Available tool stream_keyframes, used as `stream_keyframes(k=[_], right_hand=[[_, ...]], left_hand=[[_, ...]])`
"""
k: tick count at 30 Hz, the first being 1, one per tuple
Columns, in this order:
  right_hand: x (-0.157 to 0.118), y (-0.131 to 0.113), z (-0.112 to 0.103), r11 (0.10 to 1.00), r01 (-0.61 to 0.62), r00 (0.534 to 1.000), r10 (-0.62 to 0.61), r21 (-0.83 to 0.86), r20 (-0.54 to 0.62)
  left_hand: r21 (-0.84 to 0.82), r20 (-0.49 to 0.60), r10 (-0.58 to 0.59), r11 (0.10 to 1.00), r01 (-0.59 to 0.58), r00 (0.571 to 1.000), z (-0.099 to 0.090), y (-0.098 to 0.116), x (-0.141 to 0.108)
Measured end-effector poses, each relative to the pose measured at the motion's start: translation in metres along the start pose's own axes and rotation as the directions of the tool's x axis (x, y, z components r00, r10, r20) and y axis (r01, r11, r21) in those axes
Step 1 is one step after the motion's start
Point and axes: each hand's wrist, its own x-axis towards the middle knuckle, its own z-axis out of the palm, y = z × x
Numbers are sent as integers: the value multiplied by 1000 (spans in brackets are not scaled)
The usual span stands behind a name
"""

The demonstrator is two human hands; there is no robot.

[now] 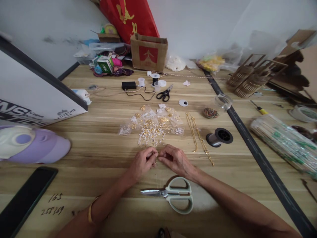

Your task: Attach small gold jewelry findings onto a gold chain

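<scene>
My left hand (144, 162) and my right hand (176, 161) meet fingertip to fingertip over the wooden table (111, 205). Both are pinched; a tiny item shows under the left fingertips, too small to name, and what the right fingers hold is hidden. Just beyond them lies a pile of small clear and gold beads (151, 134) with little plastic bags around it. To the right are a gold chain (198, 134) and a spool of dark wire (220, 137). Pale-handled scissors (170, 192) lie below my hands, blades pointing left.
Black scissors (164, 94), a black adapter (129, 85) and a cardboard box (149, 53) are farther back. At left are a phone (27, 200) and a purple-white object (37, 144). A jar of beads (211, 110) and bagged sticks (284, 142) are at right.
</scene>
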Motion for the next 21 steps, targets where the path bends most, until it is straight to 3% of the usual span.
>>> stream_keyframes(k=[21], right_hand=[[-1,3,10,995,20,998,-26,-97,-62]], left_hand=[[-8,11,12,1000,-12,1000,6,3,1]])
